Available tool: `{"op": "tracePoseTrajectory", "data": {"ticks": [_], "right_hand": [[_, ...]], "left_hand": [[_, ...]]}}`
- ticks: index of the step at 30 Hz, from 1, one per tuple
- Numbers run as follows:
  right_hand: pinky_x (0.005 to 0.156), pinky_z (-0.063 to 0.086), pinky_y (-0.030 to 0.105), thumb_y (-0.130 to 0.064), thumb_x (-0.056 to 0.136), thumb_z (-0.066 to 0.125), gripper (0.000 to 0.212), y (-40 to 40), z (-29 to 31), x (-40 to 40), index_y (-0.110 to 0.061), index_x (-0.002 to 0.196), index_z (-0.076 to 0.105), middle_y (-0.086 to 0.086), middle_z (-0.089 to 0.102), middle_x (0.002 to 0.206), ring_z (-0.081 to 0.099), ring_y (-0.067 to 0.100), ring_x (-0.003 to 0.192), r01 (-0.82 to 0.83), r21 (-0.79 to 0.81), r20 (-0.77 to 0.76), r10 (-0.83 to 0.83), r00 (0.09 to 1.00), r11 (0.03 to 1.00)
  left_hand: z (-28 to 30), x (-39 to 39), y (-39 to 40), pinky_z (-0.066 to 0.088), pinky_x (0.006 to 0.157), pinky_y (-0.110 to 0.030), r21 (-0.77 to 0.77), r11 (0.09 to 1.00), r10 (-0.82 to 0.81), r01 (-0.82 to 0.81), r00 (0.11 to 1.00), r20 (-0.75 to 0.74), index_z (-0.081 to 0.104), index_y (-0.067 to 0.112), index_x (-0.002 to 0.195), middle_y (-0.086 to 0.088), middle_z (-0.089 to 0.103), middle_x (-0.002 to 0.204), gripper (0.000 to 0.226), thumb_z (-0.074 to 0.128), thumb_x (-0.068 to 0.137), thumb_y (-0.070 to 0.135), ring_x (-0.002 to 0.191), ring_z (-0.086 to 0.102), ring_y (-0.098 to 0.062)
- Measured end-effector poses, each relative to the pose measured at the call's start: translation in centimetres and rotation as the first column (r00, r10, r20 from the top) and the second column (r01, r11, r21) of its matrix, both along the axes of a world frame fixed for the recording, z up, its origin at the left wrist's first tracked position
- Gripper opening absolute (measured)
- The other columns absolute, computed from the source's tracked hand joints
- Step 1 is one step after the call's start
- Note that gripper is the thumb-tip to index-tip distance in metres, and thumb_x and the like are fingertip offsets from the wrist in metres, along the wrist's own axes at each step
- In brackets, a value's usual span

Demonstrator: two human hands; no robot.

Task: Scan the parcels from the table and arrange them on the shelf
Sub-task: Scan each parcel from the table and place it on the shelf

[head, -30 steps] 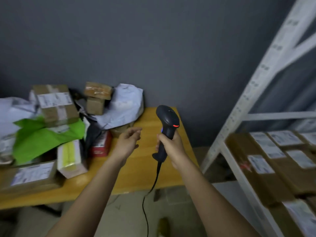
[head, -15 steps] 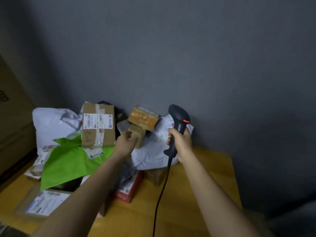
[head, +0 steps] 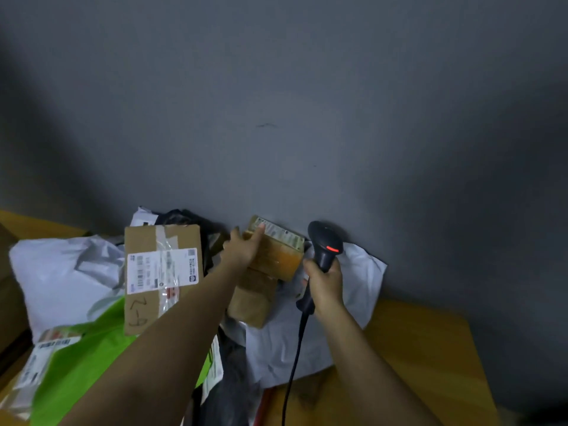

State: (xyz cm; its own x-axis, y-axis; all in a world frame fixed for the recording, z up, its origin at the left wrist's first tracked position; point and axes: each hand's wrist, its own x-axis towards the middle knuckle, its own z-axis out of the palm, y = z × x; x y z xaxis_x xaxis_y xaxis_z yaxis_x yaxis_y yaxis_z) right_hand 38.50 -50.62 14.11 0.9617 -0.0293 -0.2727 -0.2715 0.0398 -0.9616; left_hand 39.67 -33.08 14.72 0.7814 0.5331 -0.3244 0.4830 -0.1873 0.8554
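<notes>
A small parcel wrapped in orange-brown tape [head: 281, 259], with a white label on top, sits on a plain brown box [head: 252, 299] against the grey wall. My left hand [head: 241, 252] lies against the parcel's left end. Its fingers stretch over the top edge onto the label and the thumb is spread apart. My right hand [head: 324, 284] grips the handle of a black barcode scanner [head: 325, 244]. The scanner's red light is on, just right of the parcel. Its cable hangs down over the table.
A labelled cardboard box [head: 161, 265] marked by hand lies left of my arm. White mailer bags [head: 61, 272], a green bag [head: 80, 364] and a black bag are heaped around it. Bare yellow tabletop [head: 415, 348] shows at the right.
My view swung left from the shelf to the table pile. My left hand went forward and landed on the small taped parcel. The scanner moved up beside that parcel.
</notes>
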Motion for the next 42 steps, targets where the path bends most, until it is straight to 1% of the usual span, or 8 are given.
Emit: {"op": "tracePoseTrajectory", "data": {"ticks": [6, 13, 18, 24, 27, 33, 38, 42], "right_hand": [[0.073, 0.050, 0.039, -0.014, 0.087, 0.065, 0.013, 2.1, -1.2, 1.1, -0.021, 0.096, 0.058, 0.008, 0.061, 0.078, 0.061, 0.027, 0.077, 0.024, -0.009, -0.037, -0.024, 0.999, 1.000], [0.085, 0.056, 0.043, -0.028, 0.088, 0.070, 0.023, 2.2, 0.4, -3.1, -0.022, 0.109, 0.063, 0.009, 0.070, 0.096, 0.068, 0.027, 0.092, 0.211, 0.196, -0.030, -0.209, 0.977, 0.958], [0.087, 0.055, 0.035, -0.021, 0.085, 0.072, 0.027, 2.6, 4.2, -5.9, -0.028, 0.110, 0.063, 0.000, 0.072, 0.106, 0.067, 0.016, 0.101, 0.216, 0.383, 0.057, -0.256, 0.965, 0.898], [0.093, 0.054, 0.046, -0.016, 0.085, 0.073, 0.025, 1.7, 6.9, -8.6, -0.016, 0.107, 0.063, 0.008, 0.074, 0.102, 0.070, 0.024, 0.100, 0.231, 0.370, 0.141, -0.300, 0.944, 0.900], [0.091, 0.055, 0.046, -0.016, 0.086, 0.072, 0.030, 1.3, 8.2, -9.7, -0.016, 0.114, 0.061, 0.007, 0.074, 0.104, 0.070, 0.023, 0.100, 0.195, 0.331, 0.197, -0.270, 0.943, 0.923], [0.089, 0.057, 0.044, -0.025, 0.086, 0.072, 0.038, 0.6, 10.8, -10.4, -0.015, 0.121, 0.060, 0.008, 0.072, 0.110, 0.070, 0.022, 0.098, 0.139, 0.165, 0.247, -0.178, 0.952, 0.976], [0.069, 0.057, 0.026, -0.025, 0.090, 0.067, 0.031, 0.9, 12.1, -11.0, -0.013, 0.117, 0.058, 0.007, 0.068, 0.105, 0.069, 0.021, 0.091, 0.203, 0.059, 0.309, -0.211, 0.927, 0.977], [0.055, 0.049, 0.024, -0.030, 0.090, 0.067, 0.023, 1.3, 12.5, -12.2, -0.017, 0.108, 0.058, 0.008, 0.065, 0.088, 0.058, 0.015, 0.060, 0.172, 0.023, 0.290, -0.172, 0.942, 0.985]], "left_hand": [[-1.2, 1.2, 2.6, 0.038, 0.106, -0.049, -0.201, 0.978, -0.073, 0.053, 0.993, -0.092, 0.027, 0.009, 0.147, -0.014, 0.041, 0.144, 0.083, 0.047, 0.088, 0.063, 0.128, 0.044, -0.033], [2.0, -4.9, 2.2, 0.049, 0.083, -0.038, -0.432, 0.896, -0.016, 0.103, 0.980, 0.200, 0.011, 0.030, 0.146, -0.005, 0.044, 0.137, 0.078, 0.061, 0.088, 0.046, 0.109, 0.054, -0.023], [4.0, -9.6, 0.2, 0.046, 0.099, -0.052, -0.585, 0.719, -0.238, 0.376, 0.923, 0.302, 0.018, 0.045, 0.138, 0.003, 0.065, 0.122, 0.084, 0.073, 0.075, 0.037, 0.100, 0.069, -0.025], [6.5, -11.9, 1.6, 0.048, 0.095, -0.042, -0.499, 0.746, -0.352, 0.442, 0.897, 0.269, 0.045, 0.022, 0.127, -0.002, 0.067, 0.119, 0.082, 0.066, 0.065, 0.072, 0.108, 0.065, -0.018], [8.4, -12.3, 2.5, 0.051, 0.081, -0.027, -0.369, 0.736, -0.484, 0.567, 0.822, 0.299, 0.063, 0.019, 0.119, 0.000, 0.071, 0.111, 0.057, 0.052, 0.084, 0.062, 0.103, 0.067, -0.015], [9.9, -12.0, 4.4, 0.048, 0.100, -0.044, -0.361, 0.620, -0.643, 0.697, 0.714, 0.277, 0.057, 0.016, 0.123, -0.006, 0.070, 0.114, 0.041, 0.064, 0.088, 0.037, 0.106, 0.066, -0.024], [10.8, -11.1, 4.3, 0.058, 0.079, -0.032, -0.275, 0.750, -0.530, 0.601, 0.796, 0.293, 0.048, 0.011, 0.124, -0.008, 0.069, 0.112, 0.042, 0.065, 0.088, 0.023, 0.097, 0.069, -0.021], [10.9, -10.5, 5.1, 0.053, 0.092, -0.046, -0.230, 0.830, -0.429, 0.507, 0.846, 0.316, 0.038, 0.014, 0.133, -0.010, 0.063, 0.120, 0.062, 0.072, 0.082, 0.023, 0.100, 0.067, -0.026]]}}
